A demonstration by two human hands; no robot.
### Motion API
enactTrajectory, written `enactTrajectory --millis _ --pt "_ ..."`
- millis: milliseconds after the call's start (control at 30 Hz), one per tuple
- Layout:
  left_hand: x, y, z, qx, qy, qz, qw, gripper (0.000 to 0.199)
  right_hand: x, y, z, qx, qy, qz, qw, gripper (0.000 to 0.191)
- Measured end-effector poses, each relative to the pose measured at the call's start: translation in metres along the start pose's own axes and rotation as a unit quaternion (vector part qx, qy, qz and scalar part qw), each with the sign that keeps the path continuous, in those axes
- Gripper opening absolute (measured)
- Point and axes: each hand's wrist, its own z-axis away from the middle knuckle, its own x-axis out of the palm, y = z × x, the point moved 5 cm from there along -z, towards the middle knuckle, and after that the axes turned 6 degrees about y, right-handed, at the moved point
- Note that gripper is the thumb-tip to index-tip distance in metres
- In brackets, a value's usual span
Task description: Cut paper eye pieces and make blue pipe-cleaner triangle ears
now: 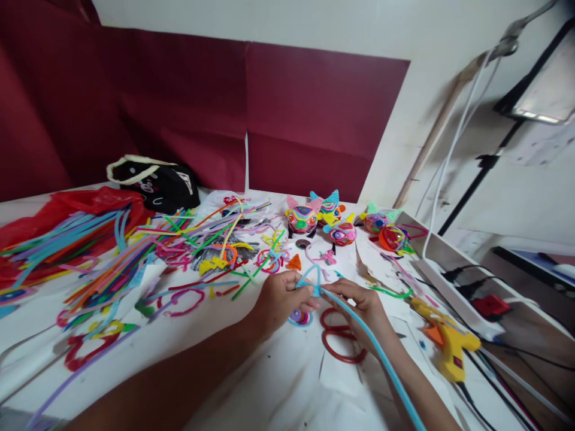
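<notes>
Light blue pipe cleaners (381,353) are bent into a small pointed loop between my hands, and long strands trail down over my right forearm. My left hand (285,299) pinches the loop's left side. On its other side my right hand (357,299) has its fingers closed on the strands. Just beneath my hands lies a coiled multicoloured disc (300,317). Red-handled scissors (344,344) rest on the white table (251,383) under my right hand, their blades partly hidden.
Loose pipe cleaners (108,269) and a red plastic bag (27,239) cover the left side. Colourful animal heads (303,218) stand at the back. A yellow glue gun (451,341), a power strip (467,299) and cables lie at the right. A black pouch (166,188) sits back left.
</notes>
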Motion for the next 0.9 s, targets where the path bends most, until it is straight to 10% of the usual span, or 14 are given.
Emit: enactTrajectory --millis 433,900 --pt "0.001 0.001 0.001 -0.027 -0.019 0.026 0.999 0.014 -0.003 -0.001 0.000 0.077 0.001 -0.021 0.997 0.020" --pt "0.001 0.002 0.002 -0.053 -0.017 0.045 0.997 0.012 -0.004 -0.014 -0.001 -0.038 -0.017 0.007 0.999 0.013"
